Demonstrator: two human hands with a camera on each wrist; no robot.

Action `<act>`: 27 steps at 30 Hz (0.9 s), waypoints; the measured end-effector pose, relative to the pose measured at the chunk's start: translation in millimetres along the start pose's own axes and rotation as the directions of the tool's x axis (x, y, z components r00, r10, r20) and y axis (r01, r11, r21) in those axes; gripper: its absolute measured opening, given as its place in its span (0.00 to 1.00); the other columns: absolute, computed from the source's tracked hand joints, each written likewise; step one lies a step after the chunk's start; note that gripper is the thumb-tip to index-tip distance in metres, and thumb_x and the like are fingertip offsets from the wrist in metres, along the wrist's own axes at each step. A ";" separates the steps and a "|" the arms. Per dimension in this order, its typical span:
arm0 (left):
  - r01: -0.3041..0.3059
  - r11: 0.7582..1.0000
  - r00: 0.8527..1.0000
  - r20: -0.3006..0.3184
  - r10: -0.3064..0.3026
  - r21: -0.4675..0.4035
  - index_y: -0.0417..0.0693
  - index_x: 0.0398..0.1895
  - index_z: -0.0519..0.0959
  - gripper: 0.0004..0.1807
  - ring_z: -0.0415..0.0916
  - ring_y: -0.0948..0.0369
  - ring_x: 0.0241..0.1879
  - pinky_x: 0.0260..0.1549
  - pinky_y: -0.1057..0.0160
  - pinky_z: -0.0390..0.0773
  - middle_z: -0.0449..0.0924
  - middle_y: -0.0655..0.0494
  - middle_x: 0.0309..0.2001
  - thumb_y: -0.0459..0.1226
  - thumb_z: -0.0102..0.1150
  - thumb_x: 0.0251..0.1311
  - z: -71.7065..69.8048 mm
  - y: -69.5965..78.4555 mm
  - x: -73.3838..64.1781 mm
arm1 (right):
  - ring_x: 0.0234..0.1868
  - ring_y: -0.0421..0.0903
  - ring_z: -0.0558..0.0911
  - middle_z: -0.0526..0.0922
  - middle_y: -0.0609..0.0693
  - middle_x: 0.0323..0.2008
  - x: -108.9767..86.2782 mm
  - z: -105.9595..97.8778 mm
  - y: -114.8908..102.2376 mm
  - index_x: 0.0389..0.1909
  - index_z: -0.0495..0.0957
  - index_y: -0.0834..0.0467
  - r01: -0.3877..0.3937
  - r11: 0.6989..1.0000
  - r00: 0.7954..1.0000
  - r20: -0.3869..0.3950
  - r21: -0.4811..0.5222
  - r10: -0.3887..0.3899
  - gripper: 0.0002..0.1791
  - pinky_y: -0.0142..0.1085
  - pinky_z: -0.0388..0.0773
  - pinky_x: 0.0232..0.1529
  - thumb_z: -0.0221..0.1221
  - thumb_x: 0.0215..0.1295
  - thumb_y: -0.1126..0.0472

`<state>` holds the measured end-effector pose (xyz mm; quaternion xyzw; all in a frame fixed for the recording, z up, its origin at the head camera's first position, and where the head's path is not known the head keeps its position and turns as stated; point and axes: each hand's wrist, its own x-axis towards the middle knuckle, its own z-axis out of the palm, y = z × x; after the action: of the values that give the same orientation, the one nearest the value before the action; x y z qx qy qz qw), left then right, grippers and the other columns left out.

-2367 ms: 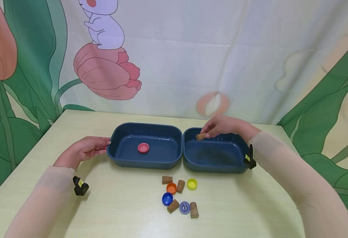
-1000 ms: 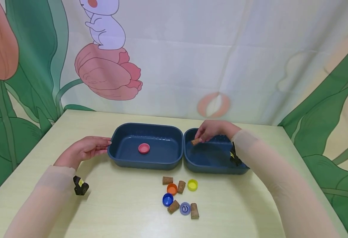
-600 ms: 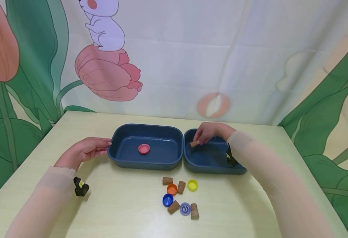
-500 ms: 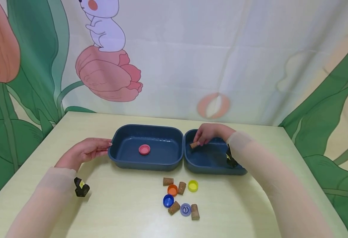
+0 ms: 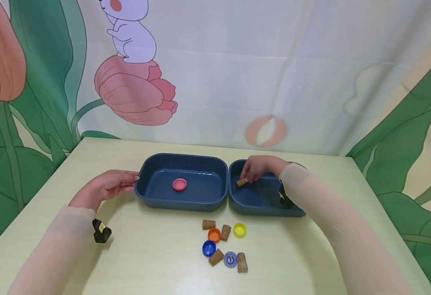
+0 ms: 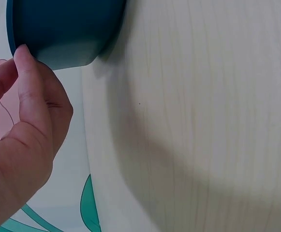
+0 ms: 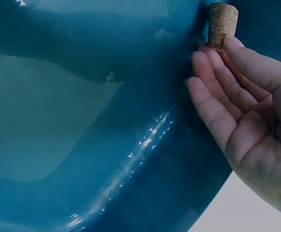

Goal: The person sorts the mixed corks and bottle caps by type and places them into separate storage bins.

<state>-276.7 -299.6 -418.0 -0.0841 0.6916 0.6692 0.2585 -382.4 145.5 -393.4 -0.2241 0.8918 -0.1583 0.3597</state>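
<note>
Two dark blue baking dishes stand side by side. My left hand (image 5: 114,184) holds the left end of the left dish (image 5: 180,206) at its rim; the left wrist view shows fingertips on that edge. A pink bottle cap (image 5: 180,184) lies inside this dish. Over the right dish (image 5: 267,211), my right hand (image 5: 257,168) reaches in and pinches a cork (image 7: 222,21) between thumb and fingers. The cork is low inside, towards the left wall; whether it touches the floor I cannot tell. My right forearm hides part of the dish's right end.
In front of the dishes lie several loose corks (image 5: 225,232) among an orange cap (image 5: 214,235), a yellow cap (image 5: 239,230), a blue cap (image 5: 209,248) and a purple cap (image 5: 230,259). A printed curtain (image 5: 208,73) hangs behind the pale wooden table (image 5: 145,254).
My right hand has moved left and down into the right dish with the cork, dipping slightly lower in the last half second. The left hand has stayed on its dish.
</note>
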 end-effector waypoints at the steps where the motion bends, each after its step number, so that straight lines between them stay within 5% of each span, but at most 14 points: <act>1: -0.001 1.000 1.000 0.001 0.001 -0.006 0.30 0.75 0.60 0.29 0.87 0.70 0.33 0.40 0.72 0.87 0.89 0.65 0.33 0.33 0.51 0.76 -0.4 -0.1 0.1 | 0.44 0.44 0.85 0.87 0.60 0.49 -4.4 0.8 -4.2 0.57 0.81 0.69 -0.009 1.000 1.000 -0.002 0.000 0.009 0.16 0.38 0.86 0.55 0.56 0.71 0.70; 27: 0.013 1.000 1.000 -0.015 -0.013 0.020 0.28 0.79 0.51 0.34 0.87 0.71 0.34 0.44 0.72 0.87 0.88 0.67 0.33 0.34 0.49 0.77 1.6 2.1 -0.4 | 0.41 0.40 0.84 0.89 0.55 0.46 -0.9 1.8 -6.7 0.54 0.84 0.65 -0.068 0.997 0.998 -0.004 -0.024 0.068 0.14 0.35 0.86 0.53 0.60 0.70 0.68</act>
<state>-276.9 -298.0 -415.9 -0.0911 0.6996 0.6598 0.2586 -378.6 140.1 -391.1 -0.1979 0.9014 -0.1355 0.3605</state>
